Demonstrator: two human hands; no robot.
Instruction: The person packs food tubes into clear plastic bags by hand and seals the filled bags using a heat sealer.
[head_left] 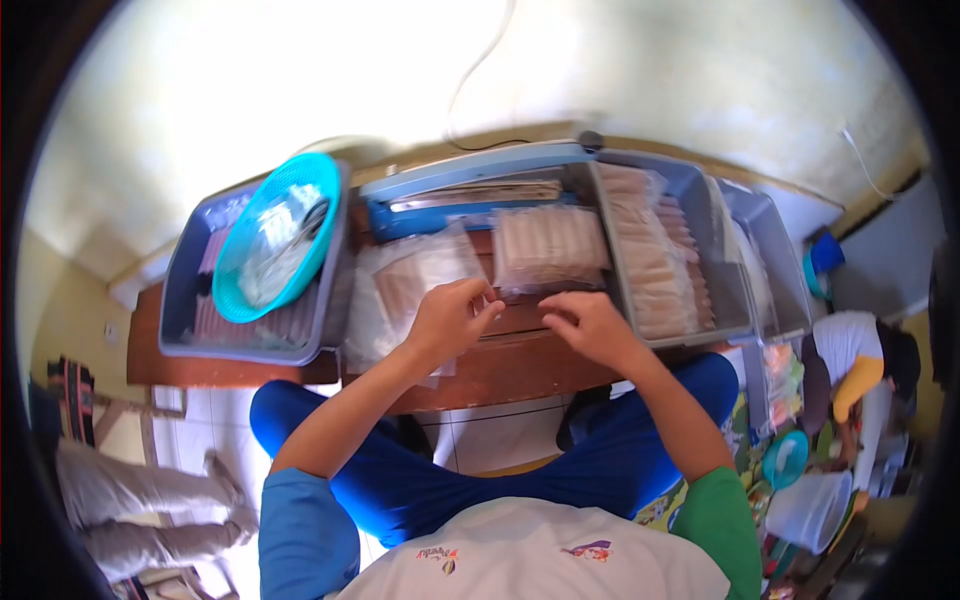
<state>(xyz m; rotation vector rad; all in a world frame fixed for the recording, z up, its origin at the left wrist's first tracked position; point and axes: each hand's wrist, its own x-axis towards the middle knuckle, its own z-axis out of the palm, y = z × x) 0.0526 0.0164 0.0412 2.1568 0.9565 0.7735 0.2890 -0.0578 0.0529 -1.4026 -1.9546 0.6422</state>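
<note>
My left hand [455,318] hovers over the front of the wooden table, fingers bent and thumb slightly apart, with nothing visible in it. Beside it lie clear plastic bags [385,300], spread flat and overlapping. To its right, my right hand [592,328] is loosely curled, its thumb and forefinger apart and nothing seen between them. Just behind that hand sits a plastic-wrapped pack of pinkish-brown sticks [548,245], perhaps sausages. A blue and silver bar-shaped device [480,160], resembling a bag sealer, stands at the back.
At left a grey crate [172,325] holds wrapped packs, with a turquoise basket [228,300] resting on it. On the right another grey crate [735,320] contains more packs. A seated person [850,350] is at far right; another person's legs [150,490] show at left.
</note>
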